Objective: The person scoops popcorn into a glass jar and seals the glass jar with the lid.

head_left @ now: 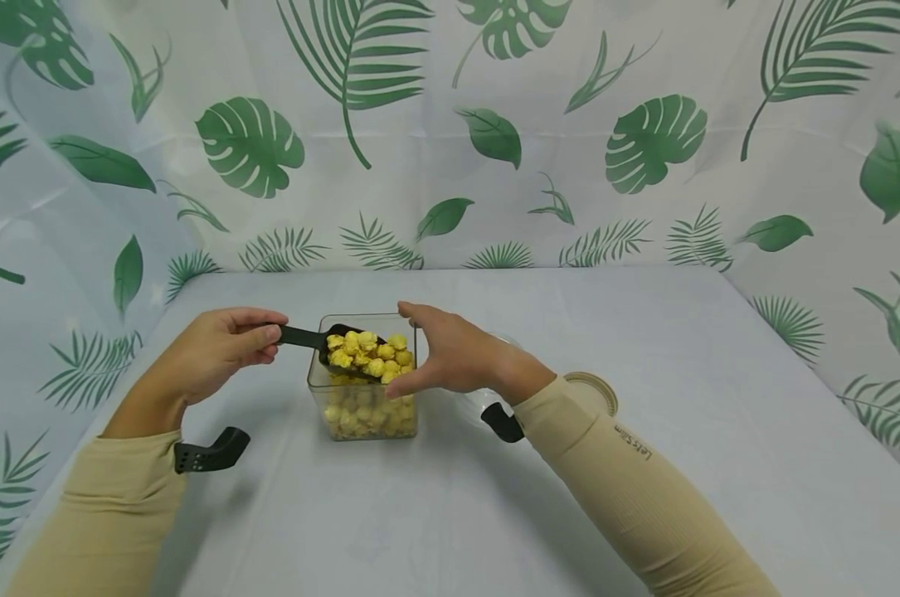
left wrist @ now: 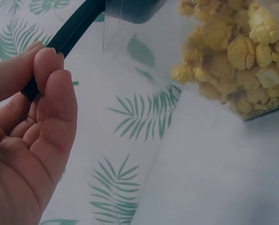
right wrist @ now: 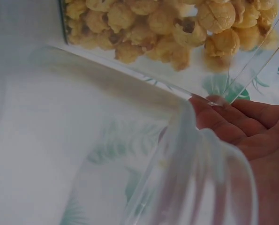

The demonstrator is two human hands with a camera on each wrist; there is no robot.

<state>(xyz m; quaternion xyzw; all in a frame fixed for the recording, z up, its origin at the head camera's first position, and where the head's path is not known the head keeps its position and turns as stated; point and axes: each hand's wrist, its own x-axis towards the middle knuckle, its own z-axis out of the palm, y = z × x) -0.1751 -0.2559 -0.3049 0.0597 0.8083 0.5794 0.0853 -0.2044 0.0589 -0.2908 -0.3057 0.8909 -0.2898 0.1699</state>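
My left hand (head_left: 226,348) pinches the handle (head_left: 300,336) of a black scoop between thumb and fingers. The scoop (head_left: 328,358) is tilted inside the top of a clear square container (head_left: 362,390), heaped with yellow popcorn (head_left: 363,344). More popcorn (left wrist: 242,51) fills the lower part of that container. My right hand (head_left: 457,348) spans the container's right side, thumb at the front rim and fingers at the back. Its fingertips (right wrist: 214,102) meet a corner of the clear wall in the right wrist view.
Under my right forearm lies a clear jar, its threaded mouth (right wrist: 219,178) close to the right wrist camera. A gold-rimmed round lid (head_left: 595,391) rests on the white tabletop (head_left: 435,522). A leaf-patterned cloth (head_left: 435,166) stands behind.
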